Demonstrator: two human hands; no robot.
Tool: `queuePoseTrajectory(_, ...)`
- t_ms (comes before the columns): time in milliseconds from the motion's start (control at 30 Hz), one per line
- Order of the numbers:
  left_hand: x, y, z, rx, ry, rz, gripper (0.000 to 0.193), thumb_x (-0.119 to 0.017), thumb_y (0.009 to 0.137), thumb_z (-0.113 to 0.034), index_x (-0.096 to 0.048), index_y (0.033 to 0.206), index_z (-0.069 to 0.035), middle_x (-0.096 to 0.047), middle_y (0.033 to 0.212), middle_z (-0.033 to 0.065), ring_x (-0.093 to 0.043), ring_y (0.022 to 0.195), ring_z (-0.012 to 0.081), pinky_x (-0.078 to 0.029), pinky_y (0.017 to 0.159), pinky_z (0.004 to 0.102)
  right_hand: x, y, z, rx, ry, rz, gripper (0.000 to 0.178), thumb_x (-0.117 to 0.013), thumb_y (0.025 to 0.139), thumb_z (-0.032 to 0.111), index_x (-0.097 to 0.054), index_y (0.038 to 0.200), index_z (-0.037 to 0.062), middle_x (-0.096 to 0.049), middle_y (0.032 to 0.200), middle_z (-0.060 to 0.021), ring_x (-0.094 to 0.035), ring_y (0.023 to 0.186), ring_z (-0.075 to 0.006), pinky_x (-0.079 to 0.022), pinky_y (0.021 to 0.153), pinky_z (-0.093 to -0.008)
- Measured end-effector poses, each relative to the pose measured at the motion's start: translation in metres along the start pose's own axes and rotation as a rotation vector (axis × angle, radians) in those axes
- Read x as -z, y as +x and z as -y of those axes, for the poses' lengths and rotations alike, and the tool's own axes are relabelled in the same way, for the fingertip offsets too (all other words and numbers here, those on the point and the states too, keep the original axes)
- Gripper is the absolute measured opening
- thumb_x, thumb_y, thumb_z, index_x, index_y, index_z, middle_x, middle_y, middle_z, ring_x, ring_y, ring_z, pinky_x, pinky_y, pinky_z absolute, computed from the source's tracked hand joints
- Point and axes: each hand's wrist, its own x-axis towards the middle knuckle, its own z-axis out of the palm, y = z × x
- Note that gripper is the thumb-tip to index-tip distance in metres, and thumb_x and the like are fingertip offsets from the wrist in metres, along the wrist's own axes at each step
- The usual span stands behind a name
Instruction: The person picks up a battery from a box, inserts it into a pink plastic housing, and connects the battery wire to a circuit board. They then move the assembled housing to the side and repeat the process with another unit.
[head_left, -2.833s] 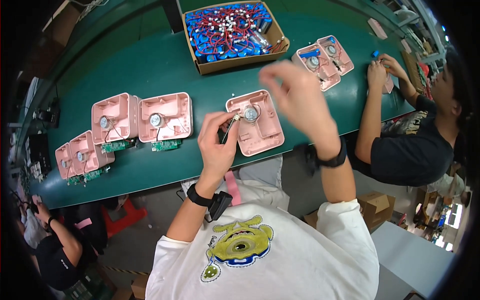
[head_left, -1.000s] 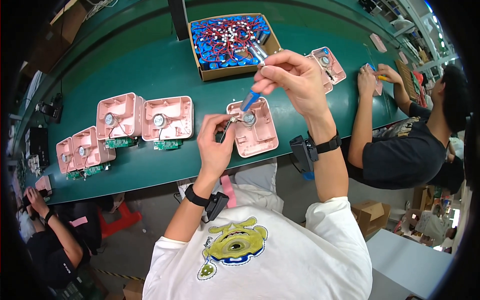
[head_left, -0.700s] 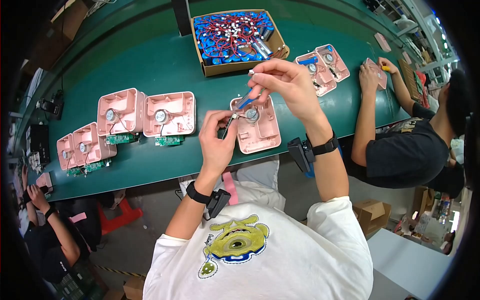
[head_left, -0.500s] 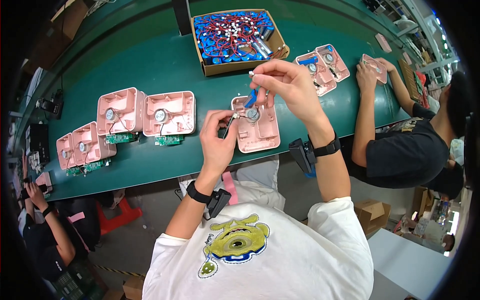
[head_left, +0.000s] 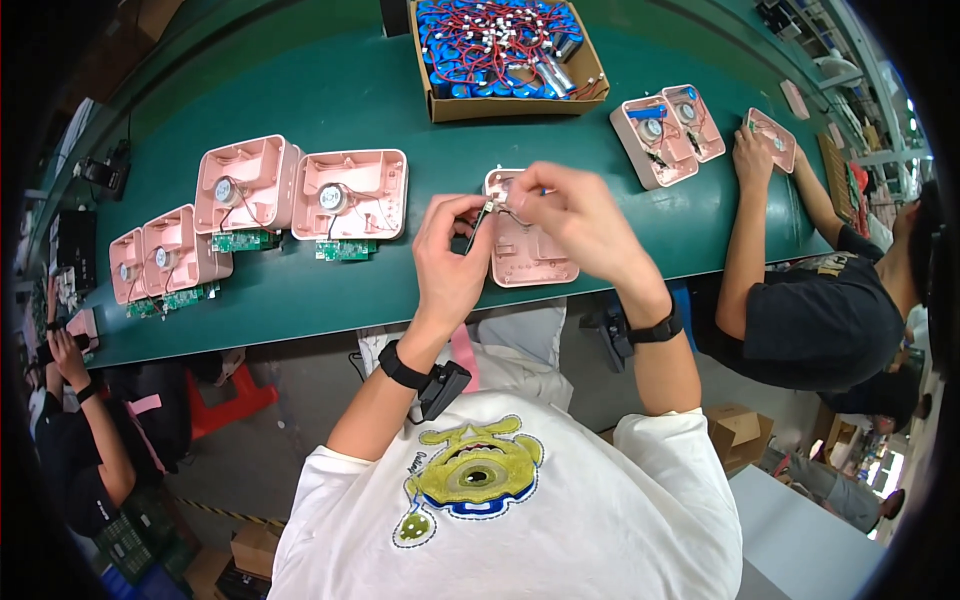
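My left hand (head_left: 450, 255) is closed on a thin circuit board (head_left: 479, 226), seen nearly edge-on, with a small white connector at its upper end. Fingers pinched, my right hand (head_left: 585, 225) meets that end with a white wire plug (head_left: 501, 198). The right fingers are slightly blurred and mostly hide a blue battery. Below both hands, an open pink plastic housing (head_left: 527, 262) lies on the green table. Its round speaker is largely covered by my right hand.
A cardboard box (head_left: 520, 106) of blue batteries with red wires stands at the back. Several pink housings (head_left: 350, 165) with speakers and green boards sit to the left. Two more (head_left: 665, 178) holding batteries lie right, near a co-worker's hands (head_left: 752, 158).
My right hand has come down and left, bringing the plug from above the housing to the board's connector. My left hand still holds the board. The whole view has shifted slightly.
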Motion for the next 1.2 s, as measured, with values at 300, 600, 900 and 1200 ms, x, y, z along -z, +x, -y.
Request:
queuePoseTrajectory(300,-0.006,-0.003,0.0,-0.034,-0.031,-0.078,0.02,-0.073,0.091,0.004,-0.069,0.111,0.002,-0.066,0.107,0.0092,-0.062,0.086,0.0148,-0.052,0.075,0.0273,-0.025,-0.009,0.003,0.146,-0.408,-0.169,0.014,-0.063,0.094,0.008,-0.067,0.096,-0.0044,-0.068,0.098,-0.0151,-0.058,0.071,-0.029,-0.047,0.069,-0.0409)
queuePoseTrajectory(600,-0.007,-0.003,0.001,-0.106,0.018,-0.089,0.021,-0.073,0.09,0.005,-0.069,0.11,0.002,-0.066,0.106,0.0108,-0.063,0.086,0.016,-0.053,0.075,0.0274,-0.029,-0.01,0.001,0.071,-0.303,-0.161,0.012,-0.063,0.093,0.005,-0.067,0.095,-0.0058,-0.068,0.11,-0.0141,-0.06,0.072,-0.0289,-0.048,0.07,-0.0404)
queuePoseTrajectory(900,-0.006,-0.004,-0.003,-0.228,0.136,-0.117,0.023,-0.074,0.086,0.008,-0.069,0.108,0.003,-0.066,0.103,0.0136,-0.065,0.082,0.0223,-0.055,0.072,0.0324,-0.042,-0.016,0.0,0.152,-0.401,-0.256,0.01,-0.062,0.093,0.002,-0.067,0.096,-0.0057,-0.069,0.114,-0.0163,-0.069,0.09,-0.0361,-0.054,0.081,-0.0432)
queuePoseTrajectory(1200,-0.004,-0.001,-0.002,-0.417,0.318,-0.092,0.025,-0.074,0.086,0.01,-0.07,0.109,0.003,-0.067,0.103,0.0132,-0.066,0.083,0.0197,-0.056,0.072,0.0307,-0.049,-0.016,-0.005,0.165,-0.404,-0.308,0.008,-0.062,0.092,0.001,-0.068,0.096,-0.0042,-0.072,0.112,-0.0159,-0.07,0.098,-0.0386,-0.055,0.086,-0.0451)
